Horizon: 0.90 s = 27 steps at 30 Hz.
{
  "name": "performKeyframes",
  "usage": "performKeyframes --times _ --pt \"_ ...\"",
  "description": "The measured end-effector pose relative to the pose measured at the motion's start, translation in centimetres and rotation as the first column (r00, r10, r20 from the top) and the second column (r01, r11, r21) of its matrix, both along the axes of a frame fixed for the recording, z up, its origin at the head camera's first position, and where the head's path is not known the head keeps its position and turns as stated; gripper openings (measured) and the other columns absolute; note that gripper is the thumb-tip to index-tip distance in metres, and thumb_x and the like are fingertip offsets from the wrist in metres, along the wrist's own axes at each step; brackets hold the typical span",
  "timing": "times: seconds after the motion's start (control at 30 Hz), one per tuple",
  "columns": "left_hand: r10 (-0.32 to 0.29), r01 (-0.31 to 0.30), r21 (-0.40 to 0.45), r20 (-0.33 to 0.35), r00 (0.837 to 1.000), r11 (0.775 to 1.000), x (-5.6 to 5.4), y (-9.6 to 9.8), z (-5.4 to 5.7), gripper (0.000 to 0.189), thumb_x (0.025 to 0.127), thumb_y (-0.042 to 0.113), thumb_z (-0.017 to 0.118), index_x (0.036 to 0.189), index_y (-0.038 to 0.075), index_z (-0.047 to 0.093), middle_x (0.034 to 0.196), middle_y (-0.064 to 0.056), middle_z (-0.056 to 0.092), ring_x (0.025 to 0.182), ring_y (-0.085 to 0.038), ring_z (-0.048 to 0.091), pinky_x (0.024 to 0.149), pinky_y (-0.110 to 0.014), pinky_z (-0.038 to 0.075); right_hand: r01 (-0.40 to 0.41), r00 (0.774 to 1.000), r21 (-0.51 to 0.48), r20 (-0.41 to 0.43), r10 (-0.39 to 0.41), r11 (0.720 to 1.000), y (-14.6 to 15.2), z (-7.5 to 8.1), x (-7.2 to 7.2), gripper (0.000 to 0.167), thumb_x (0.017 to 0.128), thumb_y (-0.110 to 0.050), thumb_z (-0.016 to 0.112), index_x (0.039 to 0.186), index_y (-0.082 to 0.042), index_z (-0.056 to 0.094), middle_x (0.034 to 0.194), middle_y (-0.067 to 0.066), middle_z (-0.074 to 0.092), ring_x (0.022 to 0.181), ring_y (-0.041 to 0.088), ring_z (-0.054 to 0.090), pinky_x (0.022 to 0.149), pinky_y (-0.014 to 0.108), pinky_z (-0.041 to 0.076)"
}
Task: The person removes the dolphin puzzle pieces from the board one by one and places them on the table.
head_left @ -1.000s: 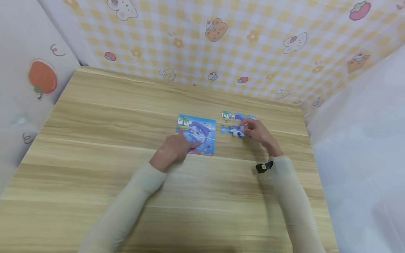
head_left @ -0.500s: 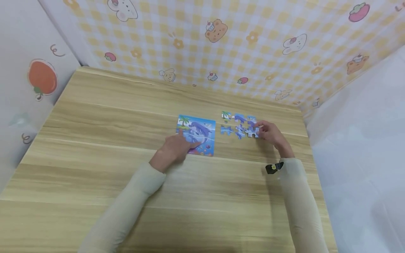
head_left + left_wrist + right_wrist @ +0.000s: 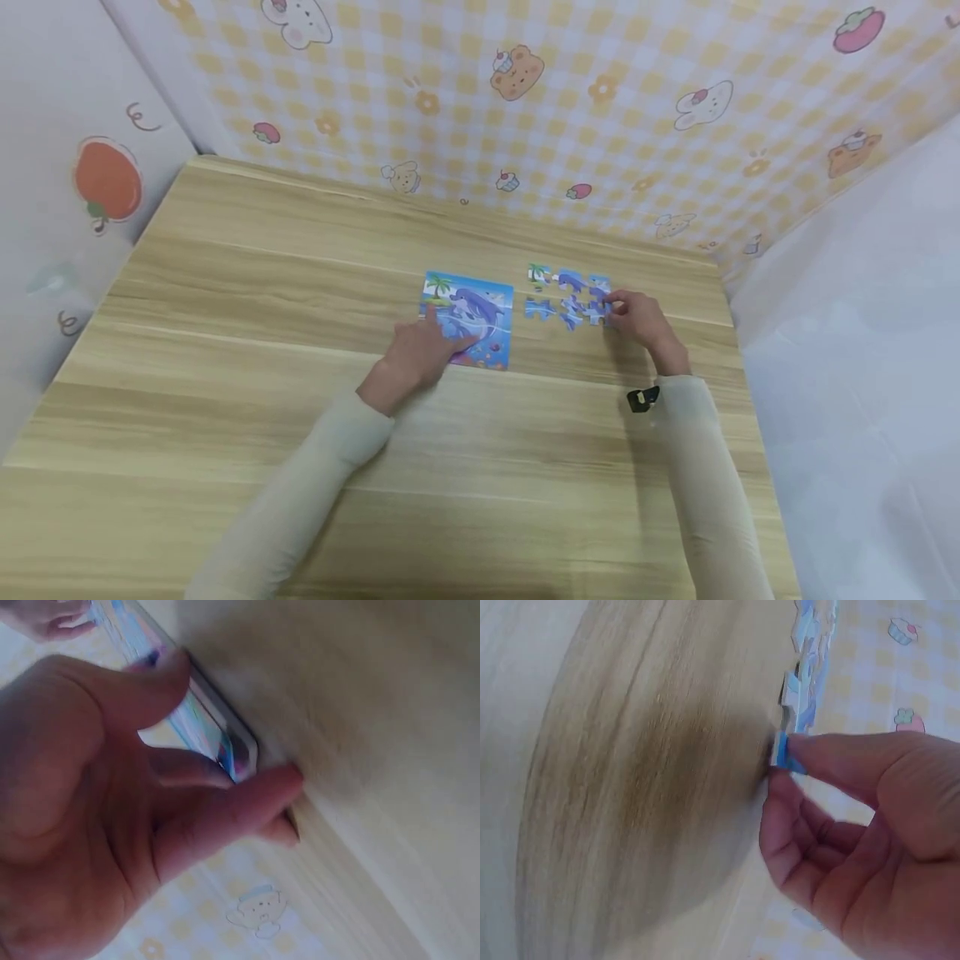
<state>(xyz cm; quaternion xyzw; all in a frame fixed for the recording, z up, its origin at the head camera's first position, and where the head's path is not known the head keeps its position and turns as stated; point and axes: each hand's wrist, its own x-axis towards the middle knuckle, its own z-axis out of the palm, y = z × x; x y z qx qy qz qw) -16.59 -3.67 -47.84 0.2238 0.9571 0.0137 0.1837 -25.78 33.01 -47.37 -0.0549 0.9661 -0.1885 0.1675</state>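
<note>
A square dolphin picture board [image 3: 480, 321] lies flat on the wooden table. My left hand [image 3: 416, 354] rests over its lower left corner, one finger along the left side and the thumb across the lower part. In the left wrist view, the thumb [image 3: 161, 686] lies on the board's edge and the other fingers reach down to the table. To the right, jigsaw pieces [image 3: 572, 282] sit in two rows. My right hand [image 3: 641, 317] pinches the rightmost lower jigsaw piece [image 3: 780, 750] between thumb and finger, against its neighbours. That piece is mostly hidden by the fingers.
A checked cloth wall [image 3: 450, 108] with cartoon prints rises behind the table [image 3: 300, 275]. Pale walls close in the left and right sides. A small black device [image 3: 642, 400] hangs at the right wrist.
My right hand first moved right along the lower row with a piece, then shifted slightly; it now holds a piece at the row's right end. My left hand stayed on the board.
</note>
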Motion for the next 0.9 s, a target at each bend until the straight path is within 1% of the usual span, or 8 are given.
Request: performKeyframes --times 0.1,0.2,0.3,0.4,0.57,0.67,0.8,0.9 --pt "0.000 0.000 -0.011 -0.037 0.999 1.000 0.4 0.3 -0.3 0.050 0.108 0.024 0.037 0.153 0.043 0.031 0.151 -0.040 0.028 0.088 -0.041 0.070 0.092 -0.065 0.049 -0.017 1.000 0.062 -0.017 0.019 0.998 -0.2 0.2 -0.1 0.035 0.094 -0.010 0.061 0.126 0.004 0.061 0.113 0.031 0.067 0.100 0.043 0.066 0.082 0.049 0.053" --pt "-0.006 0.005 -0.019 -0.062 0.998 1.000 0.6 0.5 -0.4 0.049 0.108 0.022 0.036 0.154 0.041 0.031 0.153 -0.037 0.028 0.100 -0.045 0.068 0.097 -0.071 0.042 -0.008 1.000 0.075 -0.007 0.009 0.997 -0.4 0.4 -0.2 0.035 0.093 -0.011 0.063 0.125 0.004 0.061 0.113 0.031 0.067 0.098 0.042 0.067 0.080 0.047 0.053" --pt "-0.009 0.007 -0.021 -0.079 0.997 1.000 0.6 0.5 -0.3 0.049 0.108 0.023 0.036 0.153 0.041 0.032 0.153 -0.036 0.029 0.104 -0.045 0.067 0.097 -0.070 0.043 0.008 1.000 0.056 0.007 -0.009 0.998 -0.5 0.5 -0.3 0.036 0.093 -0.011 0.064 0.126 0.004 0.061 0.114 0.031 0.066 0.099 0.043 0.066 0.082 0.048 0.053" --pt "0.010 -0.008 0.029 -0.098 0.995 1.000 0.6 0.3 -0.2 0.045 0.107 0.030 0.038 0.152 0.038 0.038 0.154 -0.034 0.030 0.109 -0.046 0.065 0.095 -0.071 0.043 0.018 1.000 0.037 0.008 -0.018 0.999 -0.5 0.4 -0.2 0.037 0.094 -0.013 0.065 0.126 0.004 0.060 0.116 0.031 0.066 0.101 0.043 0.065 0.085 0.049 0.053" --pt "0.044 -0.022 0.106 -0.206 0.978 0.994 1.1 0.4 -0.8 0.042 0.104 0.030 0.049 0.147 0.031 0.050 0.151 -0.029 0.040 0.115 -0.048 0.061 0.087 -0.069 0.049 0.015 0.999 0.023 -0.037 -0.014 1.000 -0.7 0.4 0.3 0.036 0.097 -0.018 0.062 0.125 0.004 0.061 0.115 0.030 0.067 0.102 0.044 0.066 0.087 0.052 0.053" --pt "0.037 -0.022 0.050 -0.320 0.947 0.998 2.0 1.2 -0.9 0.040 0.102 0.019 0.056 0.141 0.026 0.056 0.143 -0.025 0.051 0.101 -0.045 0.067 0.074 -0.060 0.057 -0.003 0.996 -0.001 -0.084 0.002 1.000 -1.6 0.9 0.5 0.033 0.098 -0.019 0.061 0.122 0.004 0.063 0.111 0.029 0.068 0.097 0.042 0.067 0.083 0.052 0.054" --pt "0.044 -0.065 -0.026 -0.490 0.870 0.998 3.5 3.0 -0.5 0.029 0.096 0.011 0.063 0.123 0.016 0.070 0.121 -0.018 0.068 0.064 -0.027 0.070 0.053 -0.042 0.060 -0.033 0.991 -0.044 -0.128 0.027 0.998 -3.9 1.7 0.8 0.033 0.098 -0.019 0.062 0.122 0.003 0.064 0.107 0.026 0.070 0.092 0.038 0.068 0.078 0.048 0.056" --pt "0.039 -0.081 -0.052 -0.555 0.831 0.995 4.3 4.2 -0.4 0.014 0.093 0.013 0.067 0.103 0.009 0.076 0.092 -0.013 0.073 0.055 -0.015 0.061 0.050 -0.037 0.058 -0.086 0.986 -0.090 -0.153 0.072 0.992 -6.4 2.0 1.0 0.032 0.098 -0.018 0.063 0.122 0.003 0.065 0.106 0.024 0.071 0.093 0.036 0.068 0.078 0.047 0.056"
